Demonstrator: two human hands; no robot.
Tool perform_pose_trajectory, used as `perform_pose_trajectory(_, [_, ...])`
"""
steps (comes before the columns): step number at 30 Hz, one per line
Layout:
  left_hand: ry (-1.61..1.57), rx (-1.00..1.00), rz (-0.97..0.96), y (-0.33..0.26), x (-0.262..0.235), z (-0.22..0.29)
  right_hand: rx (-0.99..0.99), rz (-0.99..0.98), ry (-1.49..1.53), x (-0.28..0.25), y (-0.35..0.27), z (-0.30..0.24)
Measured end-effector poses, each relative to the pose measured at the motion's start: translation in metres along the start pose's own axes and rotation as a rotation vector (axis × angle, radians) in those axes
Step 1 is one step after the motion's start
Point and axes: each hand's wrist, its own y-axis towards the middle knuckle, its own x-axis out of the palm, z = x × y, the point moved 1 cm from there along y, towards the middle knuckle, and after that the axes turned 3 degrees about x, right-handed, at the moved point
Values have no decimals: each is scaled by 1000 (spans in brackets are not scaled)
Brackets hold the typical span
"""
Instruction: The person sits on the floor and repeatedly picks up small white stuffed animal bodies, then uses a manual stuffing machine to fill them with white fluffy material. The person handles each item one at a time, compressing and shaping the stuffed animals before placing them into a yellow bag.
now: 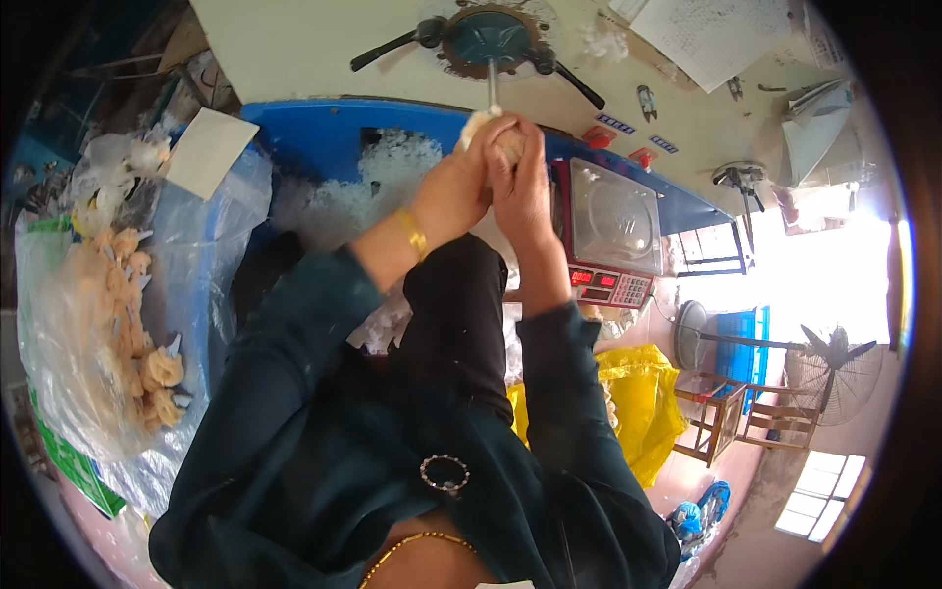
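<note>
In the head view, we see the left hand (453,192) and the right hand (523,196) closed together around a pale piece (478,125), which shows between the fingers and just beyond them. Straight ahead of the grip, the metal tube (494,86) runs down to that piece from the teal fixture (491,41); we cannot tell how far it goes in. White fluff (397,165) lies left of the grip, suggesting stuffing work. To do this well, we would keep the piece's mouth snug around the tube, stay in line with it, cup evenly so the fill spreads, and keep our fingertips off the tube's end and our forearms clear of the scale (615,218) to the right.
</note>
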Motion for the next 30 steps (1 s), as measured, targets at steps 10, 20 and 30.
perform_pose_trajectory(10, [88,112,-20,-23,-1,17,81,8,-183,-6,-28,-5])
perform_pose_trajectory(20, [1061,-535,406,-263,-170,-16,490,-330,-580,-157,-162,76])
perform_pose_trajectory(30, [1348,-943,641,-397,-250,-55,585,-584,-468,-136,-158,48])
